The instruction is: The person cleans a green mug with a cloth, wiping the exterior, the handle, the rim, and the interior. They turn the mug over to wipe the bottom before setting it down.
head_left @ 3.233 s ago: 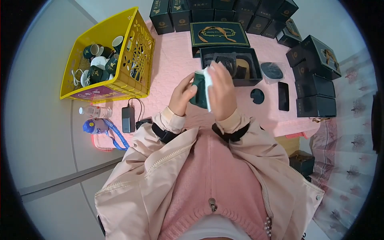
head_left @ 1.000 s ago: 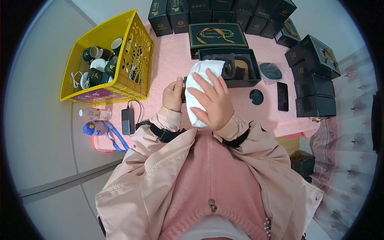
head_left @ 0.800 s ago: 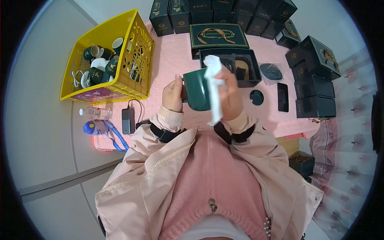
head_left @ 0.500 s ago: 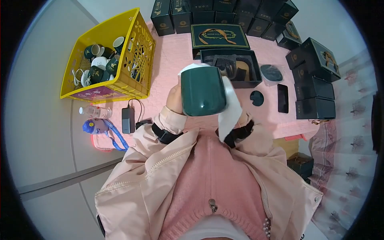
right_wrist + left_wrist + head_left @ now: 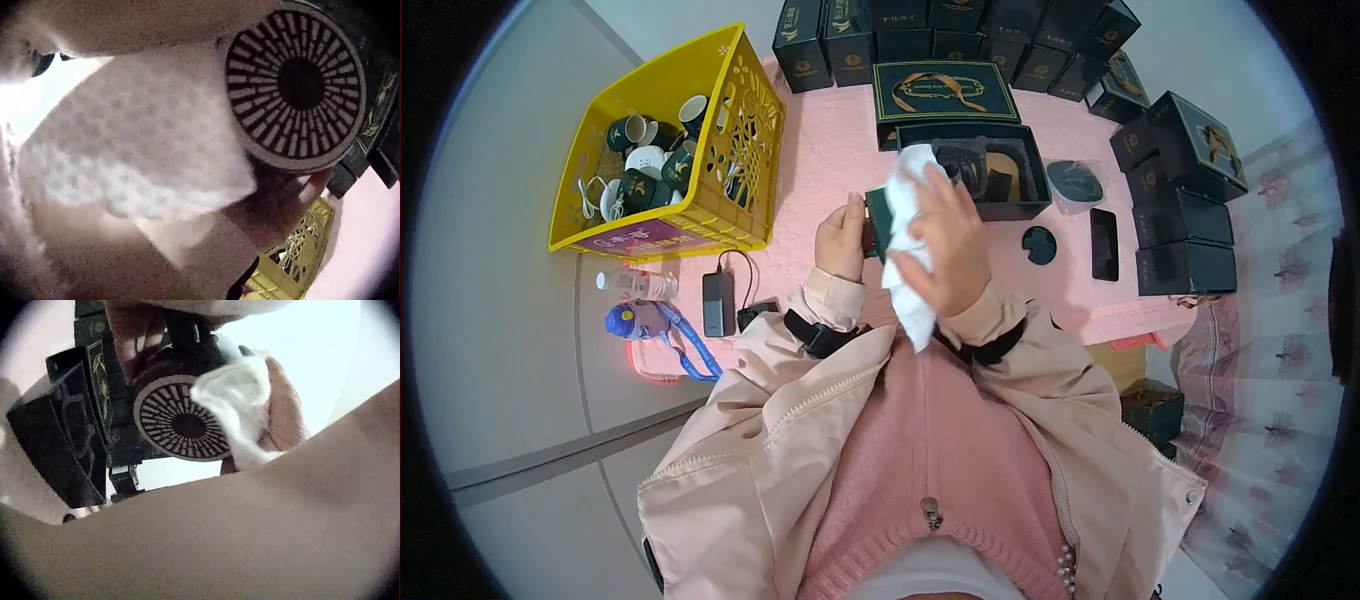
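A dark green mug [image 5: 879,222] is held up over the table, its handle side toward my left hand [image 5: 841,240], whose fingers grip the handle. My right hand [image 5: 952,245] holds a crumpled white cloth [image 5: 903,215] against the mug's side and covers much of it. Both wrist views show the mug's round base [image 5: 187,425] with a ring of radial marks; in the right wrist view the cloth [image 5: 144,125] lies beside that base [image 5: 301,91]. The mug's opening is hidden in the head view.
An open dark box [image 5: 1025,209] with padding lies beyond the hands. Right of it are a wrapped dark item [image 5: 1076,181], a notched green disc [image 5: 1039,245] and a phone [image 5: 1104,245]. A yellow crate [image 5: 768,150] of mugs, a power bank [image 5: 718,305] and bottles [image 5: 638,284] stand left.
The mug has turned from showing its broad side to a narrow strip beside the cloth. My right hand has come from behind the mug to its right side, cloth in front.
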Tool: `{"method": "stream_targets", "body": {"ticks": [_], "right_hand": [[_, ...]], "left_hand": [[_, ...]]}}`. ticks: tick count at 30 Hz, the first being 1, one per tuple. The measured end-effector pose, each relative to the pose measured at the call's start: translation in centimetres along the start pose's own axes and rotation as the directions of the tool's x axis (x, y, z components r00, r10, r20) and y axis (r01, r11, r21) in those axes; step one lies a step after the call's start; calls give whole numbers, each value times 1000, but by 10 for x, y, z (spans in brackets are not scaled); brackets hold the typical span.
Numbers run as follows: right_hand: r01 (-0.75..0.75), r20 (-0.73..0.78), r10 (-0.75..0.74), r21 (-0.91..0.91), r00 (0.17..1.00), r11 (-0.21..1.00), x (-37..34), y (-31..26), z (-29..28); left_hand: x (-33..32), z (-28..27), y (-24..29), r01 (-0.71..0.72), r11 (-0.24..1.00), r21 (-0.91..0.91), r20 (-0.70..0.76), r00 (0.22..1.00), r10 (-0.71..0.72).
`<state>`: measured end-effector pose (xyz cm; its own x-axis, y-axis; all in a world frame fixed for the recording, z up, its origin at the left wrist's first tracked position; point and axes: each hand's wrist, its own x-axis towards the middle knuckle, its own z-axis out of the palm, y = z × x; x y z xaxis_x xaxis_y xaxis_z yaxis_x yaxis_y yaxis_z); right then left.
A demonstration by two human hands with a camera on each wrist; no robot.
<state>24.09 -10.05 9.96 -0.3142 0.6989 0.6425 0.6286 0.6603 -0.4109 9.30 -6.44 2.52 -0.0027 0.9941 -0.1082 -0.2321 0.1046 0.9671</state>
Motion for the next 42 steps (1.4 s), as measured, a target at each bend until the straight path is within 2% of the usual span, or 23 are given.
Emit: {"method": "stream_targets", "body": {"ticks": [5, 9, 11, 13, 16, 17, 20, 21, 23, 24, 25, 26, 27, 30, 31, 33, 34, 36, 37, 39, 40, 41, 42], "right_hand": [[109, 148, -102, -42, 984, 993, -2, -12, 5], [83, 33, -86, 80, 996, 993, -3, 3, 8], [11, -125, 34, 343, 992, 939, -5, 8, 8], [-10, -190, 111, 467, 976, 884, -6, 9, 7], [-166, -69, 463, 878, 883, 448, -3, 0, 0], [-167, -70, 464, 878, 883, 449, -4, 1, -1], [-347, 228, 598, 934, 768, 90, -9, 12, -10], [-346, 227, 598, 934, 769, 89, -11, 15, -12], [-605, 418, 443, 627, 793, 490, -18, 23, -14], [-625, 525, 390, 402, 756, 669, -19, 25, -12], [-621, 525, 386, 403, 758, 672, -20, 28, -8], [-602, 475, 380, 526, 794, 601, -20, 31, -2], [-570, 423, 382, 638, 822, 518, -22, 33, 6], [-374, 246, 433, 895, 867, 241, -22, 39, 23], [-279, 182, 461, 948, 869, 151, -20, 41, 25], [-178, 125, 495, 982, 860, 61, -23, 43, 22], [-221, 136, 468, 966, 873, 131, -21, 37, 12], [-297, 166, 416, 915, 894, 274, -17, 27, -4], [-297, 165, 418, 915, 893, 273, -16, 27, -5], [-308, 85, 407, 794, 910, 524, -13, 30, -6], [-310, 49, 395, 711, 917, 631, -12, 30, -6], [-312, 52, 396, 711, 917, 630, -10, 31, -6], [-242, 24, 271, 533, 962, 811, -7, 32, -5]], "left_hand": [[-9, 1, 11, -50, 998, 26, -31, 998, 51], [-15, 8, 26, -60, 998, 3, -67, 996, 60], [-14, 6, 25, -68, 998, -14, -79, 995, 67], [-8, -10, 15, -22, 1000, -20, 71, 997, 23], [-5, -13, 8, 23, 999, -45, 148, 989, -16], [-4, -13, 5, 44, 997, -69, 150, 988, -33], [-10, -4, 16, 71, 993, -98, 150, 987, -56], [-14, 2, 25, 75, 992, -105, 142, 988, -59], [-18, 9, 30, 79, 991, -111, 134, 989, -64], [-18, 12, 30, -72, 996, -51, 187, 979, 81], [-18, 15, 30, -226, 974, 0, 246, 944, 219], [-18, 15, 30, -374, 926, 43, 307, 887, 344], [-18, 13, 28, -372, 927, 45, 303, 890, 342], [-10, 11, 23, -164, 983, 86, 307, 943, 131], [-8, 12, 24, -168, 982, 84, 312, 941, 134], [-7, 12, 25, 46, 996, -77, 264, 964, -24], [-8, 12, 26, 151, 976, -158, 247, 963, -109], [-9, 14, 23, 162, 973, -163, 217, 968, -125], [-10, 16, 22, 171, 971, -167, 190, 972, -139], [-7, 15, 21, 176, 969, -172, 166, 975, -148], [-5, 7, 21, 145, 988, -45, 163, 977, -136], [-4, 0, 21, 112, 990, 83, 160, 979, -124], [-4, -4, 20, 77, 975, 209, 158, 981, -111]]}}
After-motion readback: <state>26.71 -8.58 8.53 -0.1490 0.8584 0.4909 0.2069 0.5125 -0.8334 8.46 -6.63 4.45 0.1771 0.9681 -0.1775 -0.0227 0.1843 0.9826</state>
